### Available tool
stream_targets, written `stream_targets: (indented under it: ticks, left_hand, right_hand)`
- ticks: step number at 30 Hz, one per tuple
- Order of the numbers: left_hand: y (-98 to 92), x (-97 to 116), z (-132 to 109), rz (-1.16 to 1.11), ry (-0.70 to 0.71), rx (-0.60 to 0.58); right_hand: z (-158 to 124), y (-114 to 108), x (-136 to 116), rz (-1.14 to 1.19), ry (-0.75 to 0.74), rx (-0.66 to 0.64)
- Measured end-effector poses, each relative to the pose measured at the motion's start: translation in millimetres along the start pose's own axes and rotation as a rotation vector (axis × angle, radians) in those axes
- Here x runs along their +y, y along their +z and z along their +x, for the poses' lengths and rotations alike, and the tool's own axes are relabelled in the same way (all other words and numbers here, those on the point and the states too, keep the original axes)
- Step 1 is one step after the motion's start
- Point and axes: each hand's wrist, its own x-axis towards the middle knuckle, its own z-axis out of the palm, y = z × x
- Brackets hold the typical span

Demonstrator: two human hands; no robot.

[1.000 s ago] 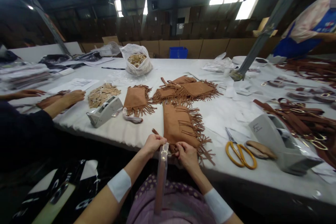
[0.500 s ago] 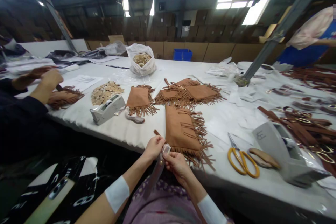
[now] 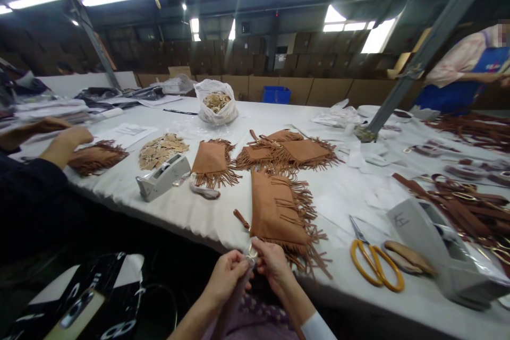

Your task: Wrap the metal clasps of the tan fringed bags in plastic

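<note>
My left hand point(image 3: 229, 276) pinches a strap wrapped in thin translucent plastic point(image 3: 235, 297), which hangs down towards my lap. Close beside it, my right hand point(image 3: 273, 265) is closed at the strap's upper end, by a gold-coloured metal ring point(image 3: 252, 251). Just beyond my fingers lies a brown fringed bag point(image 3: 271, 199) at the table's front edge. Its zipper pull point(image 3: 241, 219) sticks out to the left, near the ring. Whether the ring is fastened to the bag I cannot tell.
Yellow-handled scissors point(image 3: 376, 263), a folded tan piece point(image 3: 410, 259) and a tape dispenser point(image 3: 446, 249) lie to the right. Left are another tape dispenser point(image 3: 165, 178), a smaller fringed bag point(image 3: 211, 158) and tan cut pieces point(image 3: 163, 150). A co-worker's hands point(image 3: 66, 141) are at far left.
Both hands have come down and closer to my body with the strap. The ring and the bag's zipper pull now show more plainly. The view has tilted up a little.
</note>
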Motion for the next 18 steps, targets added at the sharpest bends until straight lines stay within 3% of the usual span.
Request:
stream_targets:
  ticks: [6,10,13,18]
  left_hand:
    - [0.4,-2.1,-1.6,-0.065,0.036,0.02]
    - [2.0,0.1,-3.4,-0.11,-0.033,0.045]
    - [5.5,-0.3,-3.5,-0.103,-0.04,0.053]
    - [12.7,-5.3,-1.3,-0.117,0.064,0.161]
  right_hand:
    - [4.0,-3.3,-2.6,-0.008,-0.029,0.062]
    - [-6.3,-12.9,4.9,-0.223,-0.009,-0.042]
    - [-12.2,-16.5,8.5,-0.242,-0.036,-0.151]
    - [-9.4,-12.5,8.3,-0.193,-0.043,-0.117]
